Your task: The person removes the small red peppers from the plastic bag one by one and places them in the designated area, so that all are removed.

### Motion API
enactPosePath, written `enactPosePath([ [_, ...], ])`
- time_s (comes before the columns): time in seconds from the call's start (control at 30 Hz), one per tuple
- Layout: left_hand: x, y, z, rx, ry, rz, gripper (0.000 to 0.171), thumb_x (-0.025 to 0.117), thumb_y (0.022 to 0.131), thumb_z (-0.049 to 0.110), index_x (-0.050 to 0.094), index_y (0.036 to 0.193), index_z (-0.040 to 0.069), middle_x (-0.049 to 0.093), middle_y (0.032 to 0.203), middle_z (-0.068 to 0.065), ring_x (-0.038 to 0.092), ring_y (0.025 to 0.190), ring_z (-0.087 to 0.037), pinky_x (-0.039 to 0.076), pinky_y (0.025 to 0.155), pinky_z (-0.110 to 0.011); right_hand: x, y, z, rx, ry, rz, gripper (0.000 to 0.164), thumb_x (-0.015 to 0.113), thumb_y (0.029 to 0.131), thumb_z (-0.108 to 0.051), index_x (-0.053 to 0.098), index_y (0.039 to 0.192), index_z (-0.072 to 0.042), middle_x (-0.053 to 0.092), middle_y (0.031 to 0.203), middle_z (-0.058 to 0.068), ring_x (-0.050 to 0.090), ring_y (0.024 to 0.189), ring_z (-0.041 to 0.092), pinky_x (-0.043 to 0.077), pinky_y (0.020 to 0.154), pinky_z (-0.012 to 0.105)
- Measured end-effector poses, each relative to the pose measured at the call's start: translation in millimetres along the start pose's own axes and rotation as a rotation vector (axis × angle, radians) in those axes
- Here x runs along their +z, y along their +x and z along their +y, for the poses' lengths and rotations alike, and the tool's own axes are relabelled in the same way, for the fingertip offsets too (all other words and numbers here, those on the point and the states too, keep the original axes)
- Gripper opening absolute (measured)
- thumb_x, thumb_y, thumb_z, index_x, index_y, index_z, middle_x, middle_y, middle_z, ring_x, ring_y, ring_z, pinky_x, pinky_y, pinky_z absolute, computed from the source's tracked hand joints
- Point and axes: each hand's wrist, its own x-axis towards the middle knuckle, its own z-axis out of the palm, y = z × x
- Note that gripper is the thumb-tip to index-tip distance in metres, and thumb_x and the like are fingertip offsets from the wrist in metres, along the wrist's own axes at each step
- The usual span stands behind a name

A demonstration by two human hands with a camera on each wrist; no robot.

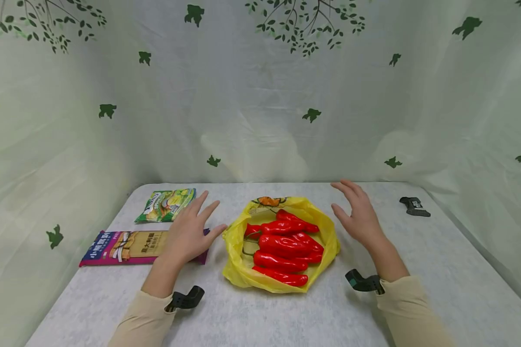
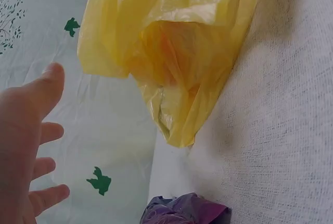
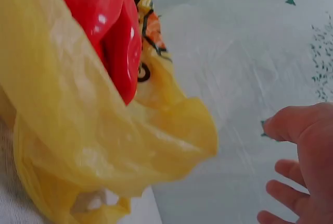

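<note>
A yellow plastic bag (image 1: 233,260) sits mid-table with its mouth spread wide, and several glossy red peppers (image 1: 286,246) lie inside it. To the bag's left is my left hand (image 1: 192,236), fingers extended and holding nothing, its thumb tip close to the bag's rim in the head view. My right hand (image 1: 359,214) hovers to the bag's right, fingers spread and nothing in them. The left wrist view has the left hand (image 2: 23,140) apart from the bag's yellow side (image 2: 192,52). In the right wrist view, the right hand (image 3: 307,161) is apart from the bag too.
Left of the bag lies a purple and tan snack packet (image 1: 130,243), partly covered by the left hand. Behind it is a green food packet (image 1: 166,205). A small black item (image 1: 414,206) rests at the far right. A leaf-patterned curtain (image 1: 260,96) surrounds the table.
</note>
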Motion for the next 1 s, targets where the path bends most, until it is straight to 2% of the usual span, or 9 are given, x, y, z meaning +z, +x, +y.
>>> enactPosePath([
  [0.07, -0.1, 0.3, 1.1, -0.008, -0.025, 0.008, 0.071, 0.057, 0.095, 0.057, 0.040, 0.154, 0.021, 0.019, 0.167, -0.012, 0.030, 0.149, -0.039, 0.033, 0.114, -0.063, 2, 1, -7, -0.009, 0.007, 0.013, 0.050, 0.065, 0.095, -0.013, 0.051, 0.143, -0.015, 0.039, 0.155, 0.017, 0.037, 0.140, 0.040, 0.038, 0.110, 0.064],
  [0.23, 2.7, 1.3, 5.0, -0.031, -0.090, -0.008, 0.071, 0.055, 0.097, 0.056, 0.036, 0.156, 0.022, 0.017, 0.168, -0.012, 0.039, 0.144, -0.039, 0.043, 0.105, -0.061, 6, -2, -25, -0.056, 0.044, 0.020, 0.049, 0.066, 0.094, -0.010, 0.054, 0.141, -0.014, 0.042, 0.153, 0.015, 0.042, 0.137, 0.036, 0.047, 0.104, 0.057],
  [0.4, 5.8, 0.7, 10.4, 0.001, -0.171, 0.034, 0.068, 0.058, 0.096, 0.052, 0.039, 0.154, 0.021, 0.028, 0.164, -0.009, 0.050, 0.136, -0.036, 0.054, 0.092, -0.057, 13, -6, -40, -0.123, 0.081, -0.013, 0.049, 0.068, 0.092, -0.008, 0.055, 0.139, -0.012, 0.046, 0.150, 0.014, 0.047, 0.133, 0.034, 0.053, 0.097, 0.053],
  [0.5, 8.0, 0.3, 11.7, 0.041, -0.243, 0.082, 0.064, 0.062, 0.096, 0.046, 0.042, 0.152, 0.020, 0.035, 0.160, -0.008, 0.058, 0.126, -0.033, 0.057, 0.088, -0.051, 18, -7, -48, -0.128, 0.095, -0.058, 0.048, 0.068, 0.092, -0.010, 0.056, 0.139, -0.012, 0.047, 0.148, 0.013, 0.048, 0.132, 0.032, 0.054, 0.097, 0.052],
  [0.6, 11.0, 0.3, 13.8, 0.078, -0.358, 0.094, 0.060, 0.063, 0.097, 0.039, 0.045, 0.150, 0.018, 0.038, 0.157, -0.009, 0.062, 0.117, -0.029, 0.059, 0.084, -0.047, 23, -9, -56, -0.099, 0.120, -0.117, 0.050, 0.071, 0.091, -0.012, 0.056, 0.138, -0.014, 0.048, 0.146, 0.010, 0.049, 0.131, 0.030, 0.055, 0.096, 0.051],
  [0.77, 12.8, -0.2, 19.5, 0.060, -0.535, 0.045, 0.056, 0.064, 0.098, 0.033, 0.046, 0.149, 0.019, 0.040, 0.156, -0.009, 0.062, 0.116, -0.029, 0.060, 0.083, -0.044, 28, -13, -64, -0.095, 0.217, -0.215, 0.051, 0.072, 0.090, -0.012, 0.055, 0.138, -0.018, 0.053, 0.141, 0.008, 0.055, 0.123, 0.028, 0.057, 0.093, 0.047],
  [0.87, 14.6, -0.3, 23.0, 0.040, -0.629, 0.030, 0.054, 0.064, 0.098, 0.031, 0.048, 0.148, 0.020, 0.041, 0.155, -0.009, 0.064, 0.115, -0.030, 0.060, 0.082, -0.044, 31, -15, -68, -0.118, 0.298, -0.271, 0.050, 0.071, 0.091, -0.012, 0.054, 0.138, -0.016, 0.056, 0.138, 0.008, 0.058, 0.119, 0.030, 0.058, 0.091, 0.045],
  [1.0, 18.1, 0.0, 26.0, 0.014, -0.730, 0.017, 0.052, 0.065, 0.097, 0.030, 0.049, 0.146, 0.021, 0.044, 0.152, -0.007, 0.066, 0.113, -0.031, 0.060, 0.085, -0.045, 36, -17, -72, -0.144, 0.344, -0.331, 0.051, 0.072, 0.090, -0.012, 0.055, 0.138, -0.012, 0.059, 0.136, 0.010, 0.060, 0.117, 0.031, 0.058, 0.090, 0.046],
])
